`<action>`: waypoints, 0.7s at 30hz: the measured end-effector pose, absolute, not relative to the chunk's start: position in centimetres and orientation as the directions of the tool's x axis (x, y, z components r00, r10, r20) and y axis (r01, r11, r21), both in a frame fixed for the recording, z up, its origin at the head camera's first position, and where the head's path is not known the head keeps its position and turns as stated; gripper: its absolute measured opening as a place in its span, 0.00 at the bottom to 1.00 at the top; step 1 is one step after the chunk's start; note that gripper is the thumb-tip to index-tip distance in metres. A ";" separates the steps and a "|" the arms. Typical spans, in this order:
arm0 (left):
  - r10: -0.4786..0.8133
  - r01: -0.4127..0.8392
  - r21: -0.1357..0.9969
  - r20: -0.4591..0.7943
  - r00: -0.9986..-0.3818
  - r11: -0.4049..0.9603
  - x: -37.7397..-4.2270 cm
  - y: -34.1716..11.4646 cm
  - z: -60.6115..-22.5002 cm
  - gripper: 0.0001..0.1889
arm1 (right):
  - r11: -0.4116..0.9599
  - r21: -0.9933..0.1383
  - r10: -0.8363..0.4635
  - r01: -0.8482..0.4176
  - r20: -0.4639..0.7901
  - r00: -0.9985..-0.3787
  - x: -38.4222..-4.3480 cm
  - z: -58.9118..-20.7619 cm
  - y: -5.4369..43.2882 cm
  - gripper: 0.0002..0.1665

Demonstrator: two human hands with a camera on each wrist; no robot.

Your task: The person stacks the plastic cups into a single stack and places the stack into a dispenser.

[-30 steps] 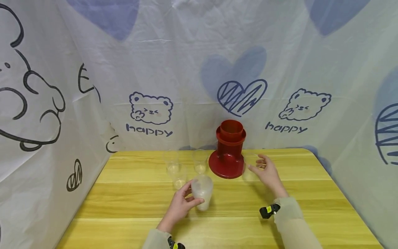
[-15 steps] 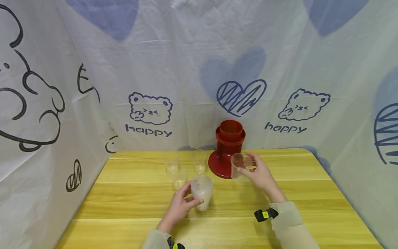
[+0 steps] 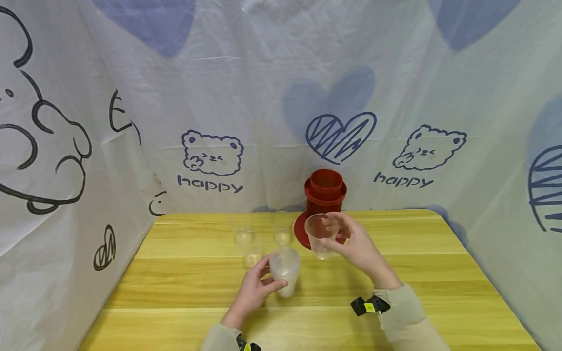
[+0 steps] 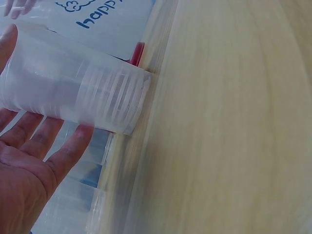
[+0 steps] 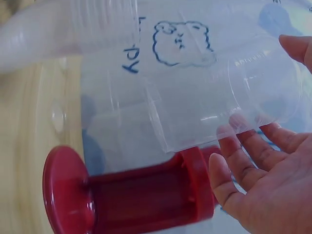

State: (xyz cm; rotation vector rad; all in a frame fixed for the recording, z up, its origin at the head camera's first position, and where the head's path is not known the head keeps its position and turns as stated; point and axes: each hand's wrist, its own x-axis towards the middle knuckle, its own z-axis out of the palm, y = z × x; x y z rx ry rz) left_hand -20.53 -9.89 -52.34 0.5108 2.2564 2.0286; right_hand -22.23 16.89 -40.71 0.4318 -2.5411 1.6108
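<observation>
My left hand [image 3: 259, 288] grips a stack of nested clear plastic cups [image 3: 285, 270] that stands upright at the table's middle; the stack's ridged lower part [image 4: 109, 97] shows in the left wrist view. Between thumb and fingers, my right hand [image 3: 357, 246] holds a single clear plastic cup [image 3: 322, 235], mouth up, in front of the red cup dispenser [image 3: 326, 192]. In the right wrist view this single cup [image 5: 195, 107] appears raised off the table, apart from the stack. The dispenser's round base is partly hidden behind it.
Several single clear cups [image 3: 282, 229] stand upright on the wooden table [image 3: 184, 282], left of the dispenser and behind the stack. A printed white cloth [image 3: 272, 122] hangs close behind the table and along both sides.
My right hand has carried the single cup leftward from the dispenser's right side to in front of its base. My left hand and the stack have stayed in place.
</observation>
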 end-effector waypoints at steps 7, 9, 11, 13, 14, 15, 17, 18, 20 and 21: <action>0.303 0.198 0.978 0.171 -0.938 0.062 -19.5 -9.8 -50.1 0.36 | 0.341 -0.867 -0.237 -0.363 0.294 -0.926 -22.0 -40.2 15.5 0.37; 0.302 0.198 0.979 0.172 -0.938 0.058 -19.4 -9.8 -50.0 0.36 | 0.328 -0.864 -0.252 -0.381 0.308 -0.917 -21.9 -40.0 15.1 0.37; 0.301 0.201 0.978 0.176 -0.937 0.056 -19.4 -9.8 -50.0 0.36 | 0.308 -0.865 -0.267 -0.396 0.321 -0.909 -21.9 -39.9 14.8 0.37; 0.300 0.206 0.977 0.180 -0.937 0.055 -19.4 -9.8 -50.2 0.36 | 0.284 -0.867 -0.285 -0.411 0.333 -0.899 -21.9 -39.8 14.4 0.37; 0.299 0.206 0.977 0.180 -0.937 0.058 -19.5 -9.8 -50.2 0.36 | 0.268 -0.869 -0.294 -0.416 0.338 -0.894 -21.9 -39.8 14.2 0.37; 0.298 0.206 0.977 0.180 -0.937 0.059 -19.5 -9.8 -50.2 0.36 | 0.256 -0.870 -0.301 -0.422 0.343 -0.890 -21.9 -39.8 14.0 0.37; 0.295 0.208 0.976 0.181 -0.938 0.063 -19.5 -9.8 -50.3 0.36 | 0.231 -0.873 -0.315 -0.429 0.350 -0.882 -21.9 -39.8 13.7 0.37; 0.294 0.209 0.976 0.182 -0.938 0.063 -19.5 -9.8 -50.3 0.36 | 0.224 -0.874 -0.320 -0.431 0.352 -0.880 -21.9 -39.8 13.5 0.37; 0.294 0.207 0.976 0.181 -0.939 0.061 -19.5 -9.8 -50.2 0.36 | 0.216 -0.876 -0.326 -0.431 0.352 -0.878 -21.9 -39.9 13.3 0.36; 0.293 0.205 0.977 0.179 -0.939 0.061 -19.5 -9.8 -50.2 0.36 | 0.213 -0.876 -0.329 -0.433 0.353 -0.876 -21.9 -39.9 13.2 0.36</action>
